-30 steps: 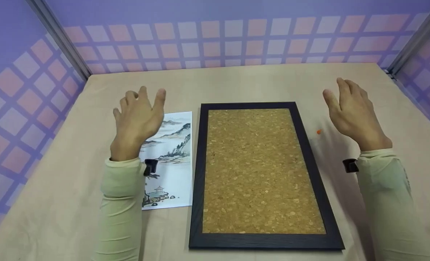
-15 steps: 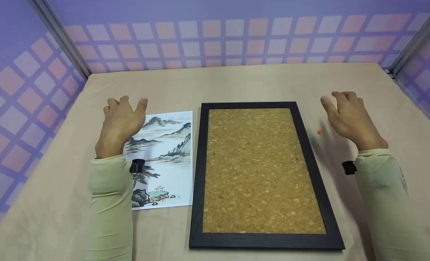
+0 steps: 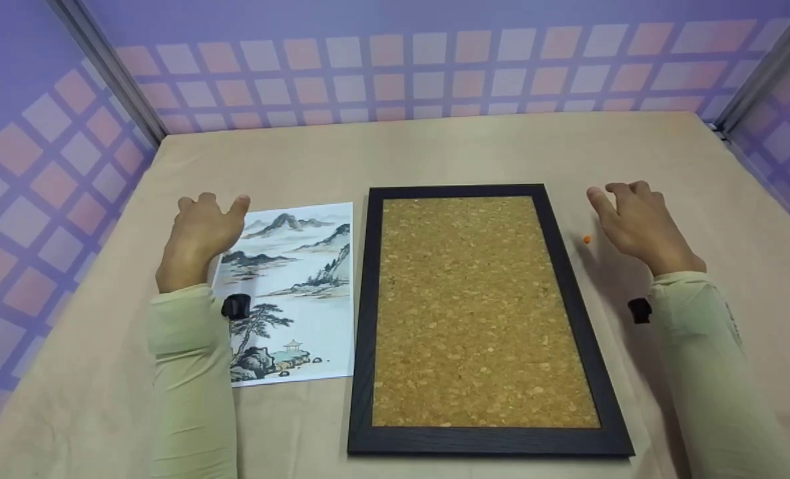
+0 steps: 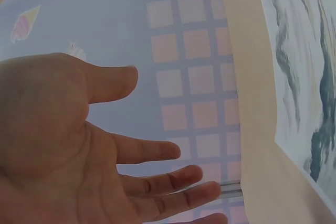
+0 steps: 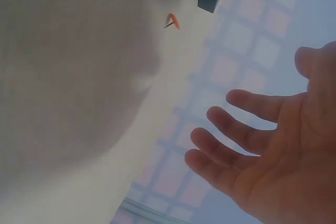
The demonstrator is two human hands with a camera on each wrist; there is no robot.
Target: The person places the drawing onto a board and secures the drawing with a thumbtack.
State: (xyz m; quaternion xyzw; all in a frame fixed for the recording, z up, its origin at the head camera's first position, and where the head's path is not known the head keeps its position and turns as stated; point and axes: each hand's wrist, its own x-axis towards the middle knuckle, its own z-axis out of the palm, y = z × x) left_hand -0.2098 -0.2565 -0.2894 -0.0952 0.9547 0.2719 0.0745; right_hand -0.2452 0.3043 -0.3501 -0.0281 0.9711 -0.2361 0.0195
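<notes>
My left hand (image 3: pixel 200 233) hovers over the upper left edge of a landscape painting print (image 3: pixel 301 293), covering that corner. Its fingers are spread and hold nothing in the left wrist view. To its right lies a cork board (image 3: pixel 474 313) with a black frame. Beyond the board's right side my right hand (image 3: pixel 644 226) is held above the cloth, fingers apart and nothing in them in the right wrist view. A tiny orange piece (image 3: pixel 587 239), seemingly a push pin, lies between this hand and the board; a thin dark point shows on it in the right wrist view.
A beige cloth (image 3: pixel 434 153) covers the table. Purple walls with a pink and white square pattern (image 3: pixel 428 66) stand behind and at the sides, with metal posts (image 3: pixel 118 80) at the back corners. The print lies close beside the board's left edge.
My left hand has moved left and a little toward me, uncovering more of the print. The right hand has shifted slightly toward me. The board, print and orange piece have stayed put.
</notes>
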